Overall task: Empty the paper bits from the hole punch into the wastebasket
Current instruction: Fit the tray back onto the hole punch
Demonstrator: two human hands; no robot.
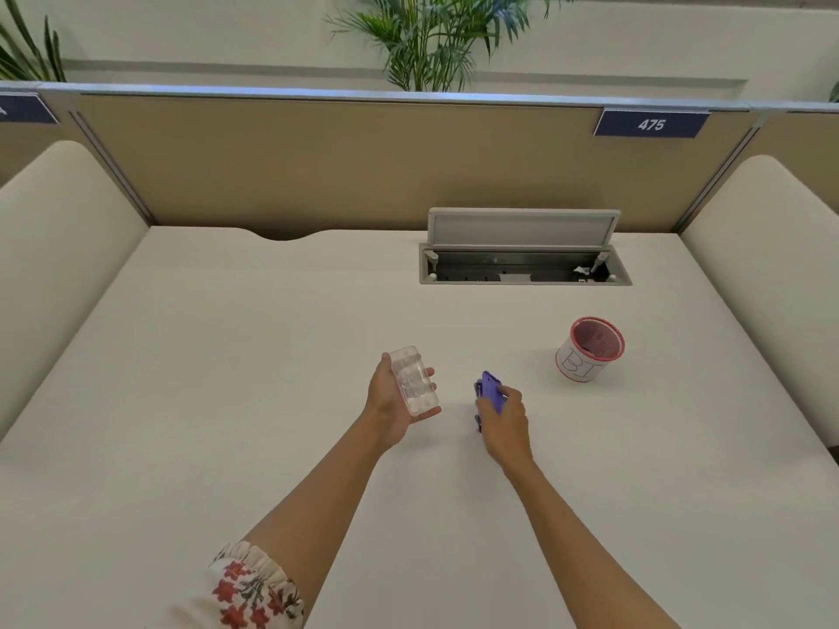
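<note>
My left hand [386, 401] holds a clear plastic tray [414, 380], the hole punch's chip cover, palm up over the middle of the white desk; pale bits seem to lie inside it. My right hand [506, 417] grips the purple hole punch body [490, 392], tilted on its side just above or on the desk, a short gap right of the tray. The wastebasket [589, 349] is a small round red-rimmed cup with a white label, standing upright to the right and farther back than both hands.
An open cable hatch [524, 265] with its lid raised sits in the white desk [227, 356] at the back. Beige partitions enclose the desk at the back and both sides, with a "475" sign [651, 123]. Plants stand behind the partition.
</note>
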